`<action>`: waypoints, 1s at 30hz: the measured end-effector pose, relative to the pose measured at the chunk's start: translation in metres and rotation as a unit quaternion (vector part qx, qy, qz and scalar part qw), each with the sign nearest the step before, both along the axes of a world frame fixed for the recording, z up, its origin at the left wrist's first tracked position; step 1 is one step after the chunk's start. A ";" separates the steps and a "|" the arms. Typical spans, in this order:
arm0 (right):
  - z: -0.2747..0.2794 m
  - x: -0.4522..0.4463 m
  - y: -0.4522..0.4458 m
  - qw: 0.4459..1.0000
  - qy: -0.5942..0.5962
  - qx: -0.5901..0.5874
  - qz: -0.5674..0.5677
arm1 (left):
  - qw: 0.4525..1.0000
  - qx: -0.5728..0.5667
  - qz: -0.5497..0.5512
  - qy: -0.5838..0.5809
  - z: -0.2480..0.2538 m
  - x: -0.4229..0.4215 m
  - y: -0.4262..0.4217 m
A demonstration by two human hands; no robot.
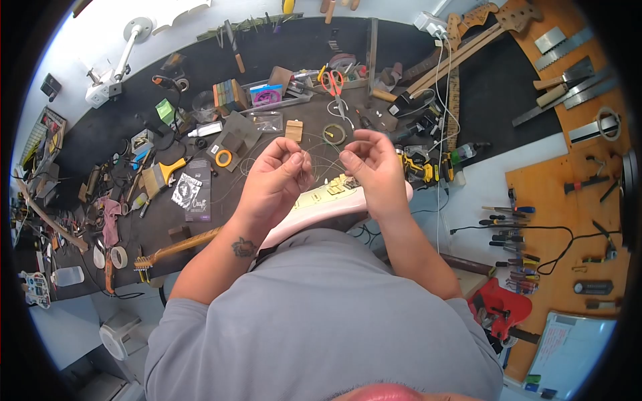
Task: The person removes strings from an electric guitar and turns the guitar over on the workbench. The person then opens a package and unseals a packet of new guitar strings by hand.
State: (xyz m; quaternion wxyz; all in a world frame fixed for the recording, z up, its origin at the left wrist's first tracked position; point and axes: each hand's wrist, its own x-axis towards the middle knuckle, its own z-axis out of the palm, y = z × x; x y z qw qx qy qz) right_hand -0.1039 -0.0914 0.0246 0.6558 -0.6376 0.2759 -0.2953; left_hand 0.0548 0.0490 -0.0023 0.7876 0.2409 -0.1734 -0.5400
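Both hands are raised over a pink guitar body [321,215] that lies across the front of the bench, its neck [184,246] pointing left. My left hand [277,175] has its fingers curled and thumb pressed to the index finger around a thin wire-like string. My right hand [371,164] is held a little apart from it, thumb and index finger closed near the same thin string. Loops of the string [251,164] show behind and between the hands. Light-coloured pickups and a pickguard [321,194] sit on the guitar body just below the hands.
Red-handled scissors [332,83], a tape roll [334,134], a yellow brush [164,175] and a foil packet [187,190] lie on the dark bench. A yellow power tool [420,168] stands right of my right hand. White cables hang at the right.
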 end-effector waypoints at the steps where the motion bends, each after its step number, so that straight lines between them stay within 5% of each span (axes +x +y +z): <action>1: -0.001 0.000 0.000 0.998 0.014 0.061 0.016 | 1.000 -0.019 -0.007 0.002 -0.001 0.001 -0.001; 6: -0.004 0.000 0.006 0.958 -0.079 0.254 0.106 | 1.000 -0.016 -0.025 0.003 0.003 0.002 -0.001; 12: -0.009 -0.001 0.010 0.991 -0.049 0.068 0.108 | 0.999 0.012 -0.040 0.024 -0.003 0.004 0.001; 13: -0.005 -0.002 0.011 0.992 0.006 -0.043 0.116 | 0.999 0.005 -0.038 0.018 -0.004 0.003 0.002; 15: 0.009 -0.003 0.013 0.950 0.115 -0.262 0.126 | 0.999 0.001 -0.033 0.005 -0.003 0.002 0.003; 18: 0.016 0.004 0.020 0.873 0.109 -0.470 0.077 | 0.999 -0.006 -0.047 0.020 0.010 0.000 0.008; 24: 0.034 0.005 0.017 0.832 0.152 -0.532 0.043 | 0.998 -0.034 -0.042 0.015 0.030 0.000 0.011; 30: 0.044 0.008 0.018 0.851 0.092 -0.517 0.011 | 1.000 0.019 -0.005 0.007 0.019 -0.001 0.007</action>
